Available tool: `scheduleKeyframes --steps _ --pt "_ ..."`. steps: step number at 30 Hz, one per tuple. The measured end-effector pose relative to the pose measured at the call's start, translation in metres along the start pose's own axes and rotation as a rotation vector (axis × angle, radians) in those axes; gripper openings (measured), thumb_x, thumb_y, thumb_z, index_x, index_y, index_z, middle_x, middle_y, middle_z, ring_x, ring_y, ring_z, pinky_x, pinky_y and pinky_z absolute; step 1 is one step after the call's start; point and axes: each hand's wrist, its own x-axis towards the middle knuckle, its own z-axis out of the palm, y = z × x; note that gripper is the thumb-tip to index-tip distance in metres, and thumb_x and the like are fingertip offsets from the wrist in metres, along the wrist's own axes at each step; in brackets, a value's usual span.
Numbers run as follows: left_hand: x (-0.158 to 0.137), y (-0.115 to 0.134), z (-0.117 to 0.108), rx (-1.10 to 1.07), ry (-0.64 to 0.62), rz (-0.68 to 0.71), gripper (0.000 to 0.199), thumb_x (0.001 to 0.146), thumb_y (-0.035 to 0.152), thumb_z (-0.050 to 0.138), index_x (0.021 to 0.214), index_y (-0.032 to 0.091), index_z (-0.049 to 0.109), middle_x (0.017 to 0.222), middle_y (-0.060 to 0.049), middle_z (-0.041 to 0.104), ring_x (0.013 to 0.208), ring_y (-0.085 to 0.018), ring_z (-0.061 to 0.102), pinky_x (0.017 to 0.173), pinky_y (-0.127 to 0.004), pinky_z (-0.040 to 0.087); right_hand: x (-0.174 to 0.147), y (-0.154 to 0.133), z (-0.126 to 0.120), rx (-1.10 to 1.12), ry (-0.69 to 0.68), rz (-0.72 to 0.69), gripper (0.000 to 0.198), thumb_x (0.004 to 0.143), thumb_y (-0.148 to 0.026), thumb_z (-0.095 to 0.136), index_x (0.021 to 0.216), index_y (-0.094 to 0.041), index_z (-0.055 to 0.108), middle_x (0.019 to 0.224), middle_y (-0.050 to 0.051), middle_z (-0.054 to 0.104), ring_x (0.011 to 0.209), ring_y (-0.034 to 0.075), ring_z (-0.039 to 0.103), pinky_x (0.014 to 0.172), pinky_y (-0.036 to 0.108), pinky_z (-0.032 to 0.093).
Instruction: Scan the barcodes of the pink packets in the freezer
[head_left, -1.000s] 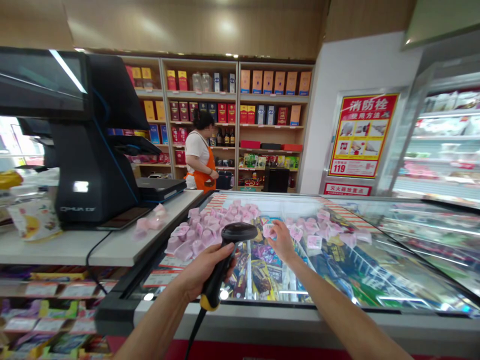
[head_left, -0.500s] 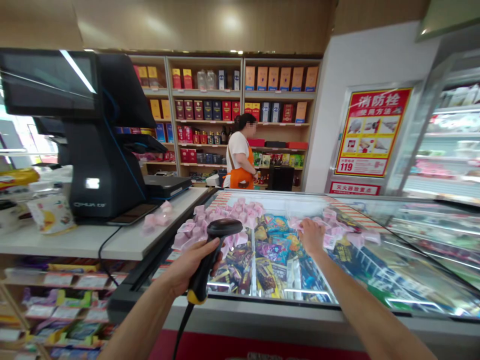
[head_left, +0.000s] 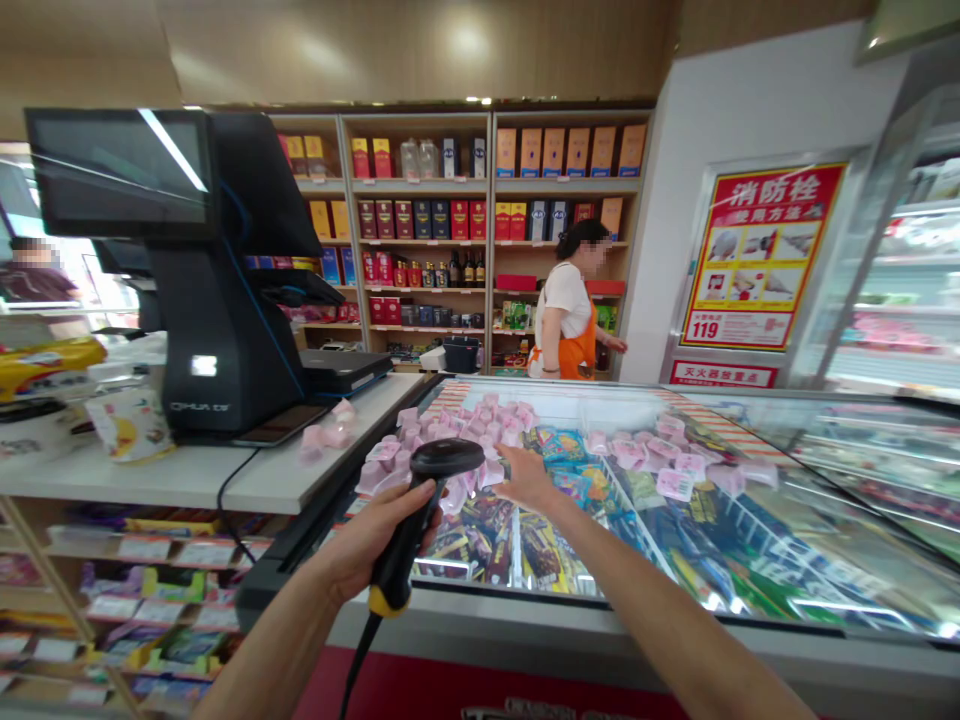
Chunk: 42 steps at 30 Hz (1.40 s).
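My left hand (head_left: 396,512) is wrapped round the black and yellow handle of a corded barcode scanner (head_left: 448,456), its head raised over the glass-topped freezer (head_left: 600,402). My right hand (head_left: 529,478) reaches to the near right side of a pile of small pink plastic cups (head_left: 420,430), thumb and fingers apart, with nothing visible held. The cups lie on the freezer's glass top. A second group of pink cups (head_left: 670,448), some with white labels, lies farther right. Under the glass, colourful ice cream packets (head_left: 544,550) show.
A black checkout terminal (head_left: 232,330) stands on the white counter (head_left: 262,485) at left, with a few pink cups (head_left: 330,432) beside it. A person in an orange apron (head_left: 574,315) is behind the freezer, before shelves of boxes (head_left: 420,220). Snack racks (head_left: 165,610) fill the lower left.
My right hand has moved left from the right group of pink cups to the left pile. The scanner stays in my left hand. The person in the apron has moved right.
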Motion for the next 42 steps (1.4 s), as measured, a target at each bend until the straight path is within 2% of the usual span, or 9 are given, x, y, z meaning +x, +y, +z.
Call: scheduleKeyframes --steps 2,5,11,21,26,29,32,39,42 --pt "-0.002 0.000 -0.001 0.004 -0.010 0.005 0.023 0.066 0.036 0.059 0.070 0.014 0.051 0.062 -0.001 0.057 0.047 -0.008 0.050 0.045 -0.019 0.038 0.003 -0.007 0.009 0.029 -0.012 -0.011 0.055 0.058 -0.029 0.058 0.111 -0.020 0.046 0.103 0.007 0.059 0.093 0.024 0.052 0.078 0.036 0.034" --pt "-0.003 -0.001 0.000 0.012 -0.011 -0.011 0.024 0.066 0.036 0.059 0.070 0.014 0.051 0.061 -0.002 0.057 0.046 -0.007 0.049 0.044 -0.019 0.037 0.002 0.000 0.011 0.057 0.023 0.015 0.043 0.059 -0.025 0.056 0.101 -0.019 0.050 0.090 0.005 0.063 0.084 0.022 0.056 0.074 0.036 0.037" --pt "0.002 -0.003 0.010 -0.004 -0.054 -0.025 0.024 0.064 0.035 0.060 0.069 0.014 0.051 0.059 -0.001 0.056 0.047 -0.007 0.050 0.045 -0.019 0.037 -0.008 0.040 -0.007 0.374 0.340 0.229 0.038 0.058 -0.020 0.052 0.094 -0.018 0.043 0.088 0.006 0.061 0.081 0.018 0.058 0.070 0.030 0.042" --pt "0.017 -0.005 0.029 -0.001 -0.115 -0.064 0.024 0.065 0.035 0.060 0.074 0.014 0.053 0.061 -0.002 0.057 0.049 -0.008 0.051 0.046 -0.020 0.039 -0.014 0.069 -0.017 0.335 0.449 0.227 0.035 0.059 -0.019 0.049 0.093 -0.017 0.042 0.089 0.007 0.059 0.082 0.019 0.057 0.073 0.032 0.042" --pt "0.020 -0.002 0.032 0.007 -0.121 -0.044 0.024 0.066 0.036 0.059 0.070 0.014 0.053 0.061 -0.002 0.057 0.047 -0.008 0.050 0.045 -0.019 0.038 -0.020 0.087 -0.026 0.153 0.446 0.272 0.037 0.062 -0.019 0.050 0.098 -0.016 0.043 0.090 0.008 0.059 0.081 0.019 0.055 0.073 0.033 0.040" --pt "0.023 -0.002 0.032 0.016 -0.112 -0.025 0.023 0.066 0.036 0.058 0.068 0.014 0.052 0.060 -0.001 0.056 0.047 -0.008 0.049 0.045 -0.019 0.038 -0.025 0.095 -0.033 -0.118 0.438 0.259 0.035 0.065 -0.017 0.049 0.100 -0.019 0.047 0.094 0.007 0.058 0.090 0.022 0.051 0.083 0.042 0.030" --pt "0.025 -0.002 0.030 0.025 -0.105 -0.020 0.024 0.066 0.037 0.058 0.069 0.014 0.053 0.060 -0.001 0.056 0.047 -0.008 0.049 0.045 -0.020 0.038 -0.029 0.103 -0.038 -0.319 0.397 0.240 0.025 0.068 -0.017 0.049 0.092 -0.022 0.053 0.093 0.007 0.058 0.098 0.027 0.045 0.086 0.049 0.021" --pt "0.023 0.000 0.023 0.027 -0.084 -0.017 0.024 0.067 0.037 0.057 0.064 0.014 0.051 0.060 -0.001 0.056 0.047 -0.007 0.049 0.045 -0.020 0.038 -0.033 0.135 -0.042 -0.433 0.372 0.266 0.028 0.068 -0.006 0.042 0.089 -0.021 0.054 0.094 0.011 0.057 0.094 0.028 0.045 0.082 0.050 0.019" --pt "0.023 0.000 0.019 0.018 -0.062 -0.028 0.023 0.067 0.036 0.058 0.064 0.014 0.052 0.060 -0.001 0.056 0.047 -0.007 0.049 0.046 -0.020 0.038 -0.037 0.147 -0.046 -0.448 0.441 0.280 0.031 0.064 -0.005 0.044 0.088 -0.022 0.054 0.091 0.010 0.057 0.092 0.029 0.045 0.082 0.050 0.018"
